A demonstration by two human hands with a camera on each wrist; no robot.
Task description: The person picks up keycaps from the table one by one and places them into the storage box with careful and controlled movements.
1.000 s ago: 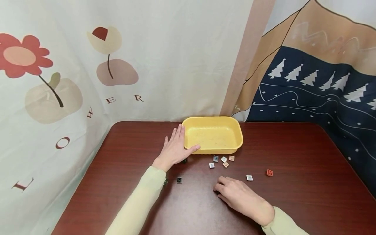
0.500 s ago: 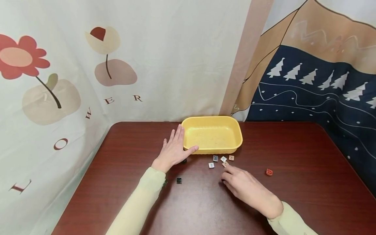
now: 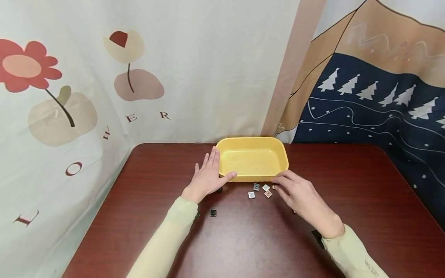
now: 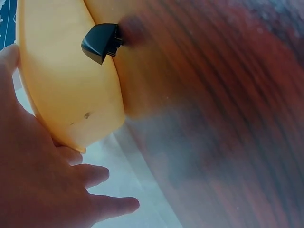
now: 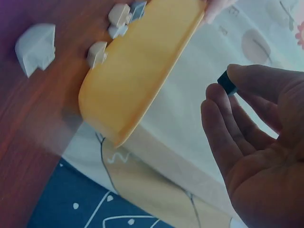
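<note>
My left hand (image 3: 207, 177) lies with spread, straight fingers against the left end of a yellow plastic basin (image 3: 252, 160), thumb over its near rim. My right hand (image 3: 302, 195) is at the basin's near right corner, and in the right wrist view it pinches a dark keycap (image 5: 227, 83) between thumb and fingertips. In front of the basin lie a grey keycap (image 3: 256, 187), a white keycap (image 3: 251, 195), another white keycap (image 3: 265, 187) and a tan keycap (image 3: 268, 194). A further tan one is partly hidden by my right fingers.
A black keycap (image 3: 213, 212) lies nearer me on the brown table (image 3: 167, 162). Beside the basin wall, close to my left wrist, stands another black keycap (image 4: 100, 43). A printed curtain (image 3: 208, 77) hangs behind the table.
My right hand has moved up and to the right, from the table's middle to the basin's near right corner. It now covers the red keycap's place. My left hand stays put.
</note>
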